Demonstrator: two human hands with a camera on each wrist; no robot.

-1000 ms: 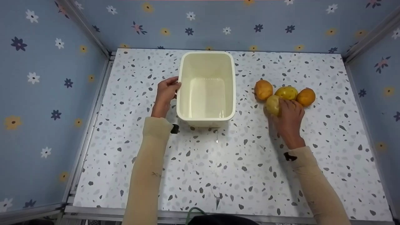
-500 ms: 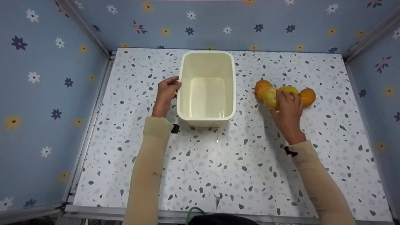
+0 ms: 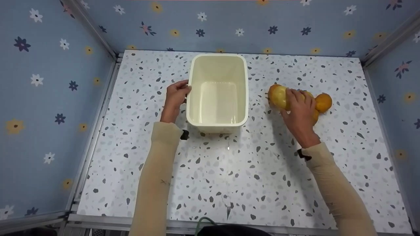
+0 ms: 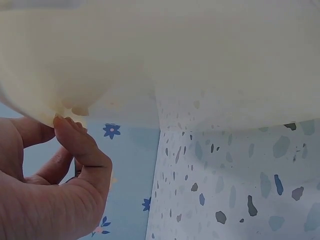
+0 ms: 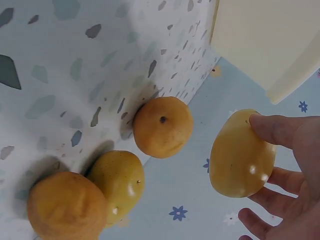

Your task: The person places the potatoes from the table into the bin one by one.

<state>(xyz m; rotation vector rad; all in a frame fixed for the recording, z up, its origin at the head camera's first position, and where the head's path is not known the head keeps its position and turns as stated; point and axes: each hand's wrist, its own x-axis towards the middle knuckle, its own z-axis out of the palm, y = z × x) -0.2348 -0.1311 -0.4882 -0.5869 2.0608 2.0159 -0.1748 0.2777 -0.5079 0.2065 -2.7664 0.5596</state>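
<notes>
My left hand point(image 3: 175, 100) pinches the left rim of a cream bin point(image 3: 217, 125); in the left wrist view its thumb and fingers point(image 4: 82, 147) hold the bin's edge. With my right hand point(image 3: 299, 114) I grip a smooth yellow fruit point(image 3: 279, 96), raised off the table in the right wrist view, thumb point(image 5: 275, 129) on one side and fingers on the other. In the head view it partly covers an orange fruit point(image 3: 272, 88). Beside and partly under the hand are another yellow fruit point(image 3: 308, 95) and two orange ones point(image 3: 324, 103).
The upright bin shows a bare inner floor point(image 3: 218, 101) and stands at the back middle of the speckled table point(image 3: 210, 183). Blue flowered walls point(image 3: 229, 19) rise behind and on both sides. A green cable point(image 3: 205, 219) lies at the front edge.
My right hand has carried the yellow fruit up and left, so it overlaps the leftmost orange fruit. Another orange fruit now shows beside the hand. My left hand and the bin look unmoved.
</notes>
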